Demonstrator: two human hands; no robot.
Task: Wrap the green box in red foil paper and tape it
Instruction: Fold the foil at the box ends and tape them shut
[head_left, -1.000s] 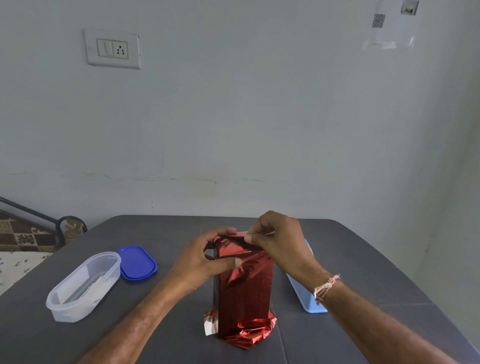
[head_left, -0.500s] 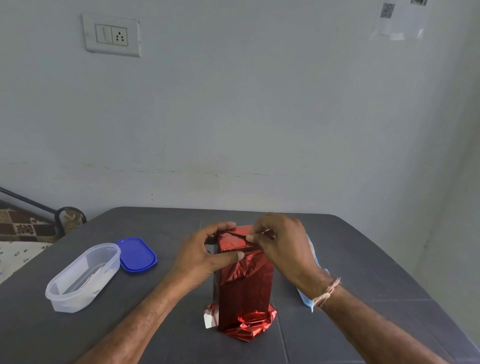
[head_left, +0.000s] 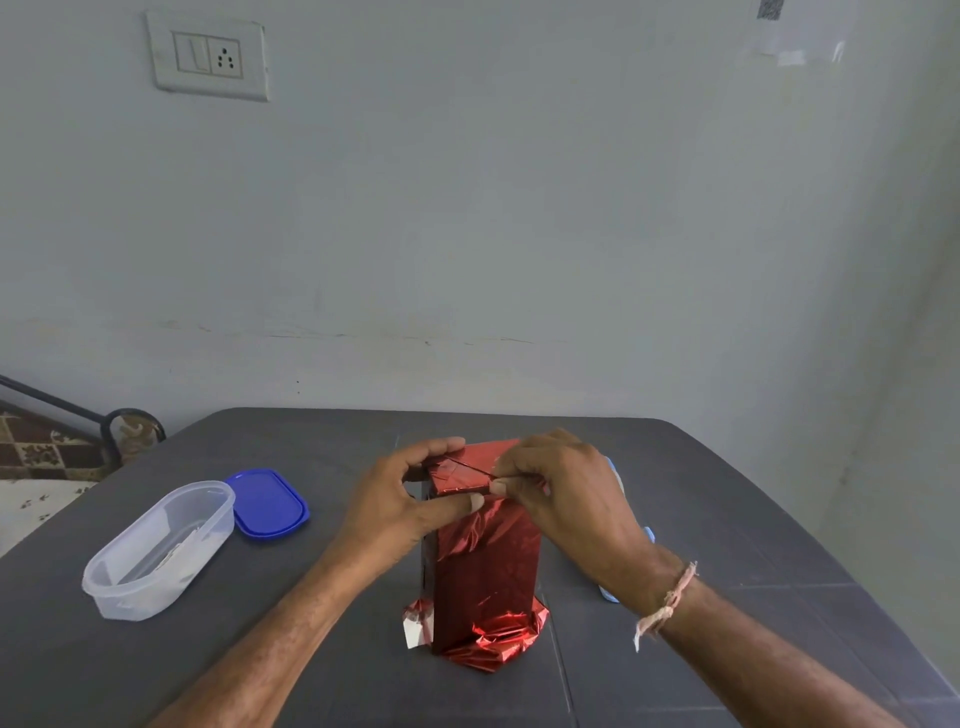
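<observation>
Fingers (head_left: 500, 487) of right hand (head_left: 571, 499) are curled, thumb & index tips pinching a fold of red foil paper (head_left: 488, 566) at the top front edge of the box (head_left: 460, 470). Left hand (head_left: 395, 512) grips the box top from the other side. Its thumb (head_left: 467, 503) is pressed flat on the near face just under the edge & its index is hooked over the far edge. Its other fingers are tucked behind, can't see them. The two thumb tips sit v. close, just apart.

Box stands upright on the dark grey table (head_left: 727, 519), approx mid-table, straight in front of the person. Foil covers front & top. Top is folded in w/ diagonal creases, and the bottom foil is crumpled, flaring out on the table round the base. Dark strip runs down the box's left side, can't tell if bare box or shadow.

Clock read from the box, 12 = away from the person:
- 8 o'clock, at the base: small white flap (head_left: 415, 629) sticking out, touching the foil.
- 9 o'clock, well apart: clear oval plastic tub (head_left: 156, 551), something pale inside, can't tell what.
- 10 o'clock: blue lid (head_left: 267, 504) lying flat just beside the tub's far end. Touching or not, can't tell.
- 3 o'clock: light blue obj (head_left: 609, 594), mostly hidden behind right hand & wrist.
- 4 o'clock: pale thread band (head_left: 667, 605) tied on the right wrist.
- 11 o'clock, high on the wall: switch & socket plate (head_left: 210, 57).
- 1 o'clock, at the top edge: paper w/ QR code (head_left: 779, 26).
- 10 o'clock, past the table edge: dark metal rail (head_left: 130, 423) & patterned floor (head_left: 31, 452).
</observation>
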